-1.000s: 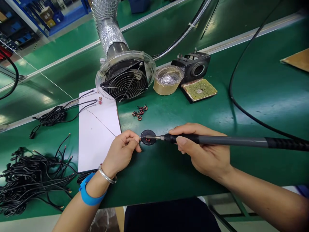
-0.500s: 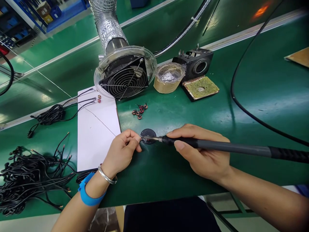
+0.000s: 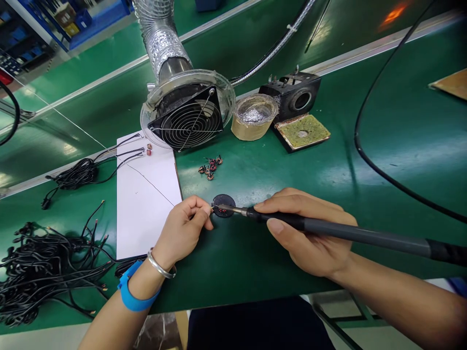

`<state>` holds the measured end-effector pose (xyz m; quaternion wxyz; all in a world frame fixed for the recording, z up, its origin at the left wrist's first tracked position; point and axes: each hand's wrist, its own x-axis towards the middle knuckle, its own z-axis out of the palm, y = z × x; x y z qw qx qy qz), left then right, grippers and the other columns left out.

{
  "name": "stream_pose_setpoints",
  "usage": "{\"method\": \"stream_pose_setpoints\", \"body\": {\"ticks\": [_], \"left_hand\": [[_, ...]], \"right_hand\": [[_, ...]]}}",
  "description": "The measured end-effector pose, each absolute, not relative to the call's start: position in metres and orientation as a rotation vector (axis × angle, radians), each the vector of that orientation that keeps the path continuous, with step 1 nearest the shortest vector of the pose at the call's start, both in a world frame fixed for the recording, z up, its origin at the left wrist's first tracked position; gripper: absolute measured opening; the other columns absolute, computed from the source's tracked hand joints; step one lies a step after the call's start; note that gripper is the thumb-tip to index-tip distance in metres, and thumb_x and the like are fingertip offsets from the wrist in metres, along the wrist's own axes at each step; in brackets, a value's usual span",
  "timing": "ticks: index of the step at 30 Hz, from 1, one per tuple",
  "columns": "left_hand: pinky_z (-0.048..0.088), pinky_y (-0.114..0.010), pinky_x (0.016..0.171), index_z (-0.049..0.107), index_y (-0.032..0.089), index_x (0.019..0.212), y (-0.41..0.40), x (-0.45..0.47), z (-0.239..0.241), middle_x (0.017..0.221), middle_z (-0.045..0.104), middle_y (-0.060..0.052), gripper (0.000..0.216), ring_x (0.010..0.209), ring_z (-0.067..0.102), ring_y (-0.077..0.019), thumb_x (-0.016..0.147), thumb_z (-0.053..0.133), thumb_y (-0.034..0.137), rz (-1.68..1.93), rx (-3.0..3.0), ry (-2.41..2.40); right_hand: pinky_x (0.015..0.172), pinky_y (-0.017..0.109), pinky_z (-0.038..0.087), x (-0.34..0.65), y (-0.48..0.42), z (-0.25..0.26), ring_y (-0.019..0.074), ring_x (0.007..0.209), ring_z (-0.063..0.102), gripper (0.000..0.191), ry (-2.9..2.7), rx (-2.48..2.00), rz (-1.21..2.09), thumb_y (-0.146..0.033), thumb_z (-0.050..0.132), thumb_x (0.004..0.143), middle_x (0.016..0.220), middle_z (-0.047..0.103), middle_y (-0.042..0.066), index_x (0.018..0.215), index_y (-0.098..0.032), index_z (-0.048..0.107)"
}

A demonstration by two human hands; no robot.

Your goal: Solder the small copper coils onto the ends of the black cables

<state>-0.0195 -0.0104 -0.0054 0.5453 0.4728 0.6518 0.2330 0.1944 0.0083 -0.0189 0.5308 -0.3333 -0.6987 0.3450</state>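
Observation:
My right hand (image 3: pixel 310 233) is closed around the dark handle of a soldering iron (image 3: pixel 330 229). The iron's metal tip points left over a small round black disc (image 3: pixel 228 200), on which a bit of red shows. At the disc's left edge, my left hand (image 3: pixel 188 223) pinches a thin solder wire (image 3: pixel 153 185) that runs in from the upper left. Its fingertips are close to the iron's tip; whether iron and wire touch is too small to tell. Several small wire-wound rings (image 3: pixel 210 167) lie behind the disc.
A fume extractor fan (image 3: pixel 188 119) hangs behind my hands. To its right are a tape roll (image 3: pixel 251 129) holding silvery bits, an iron stand (image 3: pixel 308 87) and a yellowish sponge (image 3: pixel 304 131). White paper (image 3: pixel 146 209) and black cables (image 3: pixel 36 272) lie left. The iron's cord (image 3: pixel 368 158) loops at right.
The soldering iron's handle has swung slightly down and right with my right hand, and its tip has drawn back a little from my left fingertips. My left hand has hardly moved.

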Motion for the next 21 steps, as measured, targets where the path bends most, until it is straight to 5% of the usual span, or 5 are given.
{"method": "stream_pose_setpoints", "body": {"ticks": [10,15,21], "left_hand": [[0.025,-0.018,0.041,0.055,0.019,0.081,-0.010,-0.020,-0.005,0.063,0.060,0.004,0.023,0.044,0.032,-0.0063,0.092,0.051,0.038,0.552,1.119,1.549],[0.026,-0.020,0.044,0.055,0.018,0.080,-0.011,-0.020,-0.003,0.063,0.060,0.004,0.026,0.046,0.034,-0.0071,0.093,0.050,0.040,0.541,1.136,1.535],[0.028,-0.022,0.048,0.055,0.018,0.079,-0.015,-0.021,-0.002,0.065,0.059,0.003,0.033,0.048,0.036,-0.0084,0.095,0.046,0.045,0.520,1.186,1.478]], "right_hand": [[0.056,0.034,0.049,0.197,0.008,-0.018,0.0186,0.065,0.061,0.022,-1.630,-0.812,0.814,-0.018,0.059,0.087,0.080,0.068,0.004,0.105,-0.027,0.068],[0.060,0.025,0.051,0.185,0.018,-0.013,0.0126,0.066,0.064,0.025,-1.811,-0.850,0.838,-0.016,0.053,0.093,0.092,0.071,0.002,0.115,-0.024,0.062],[0.064,0.023,0.045,0.163,0.033,-0.029,0.0130,0.068,0.057,0.021,-2.170,-0.685,0.793,-0.013,0.052,0.090,0.077,0.062,-0.001,0.104,-0.024,0.063]]}}
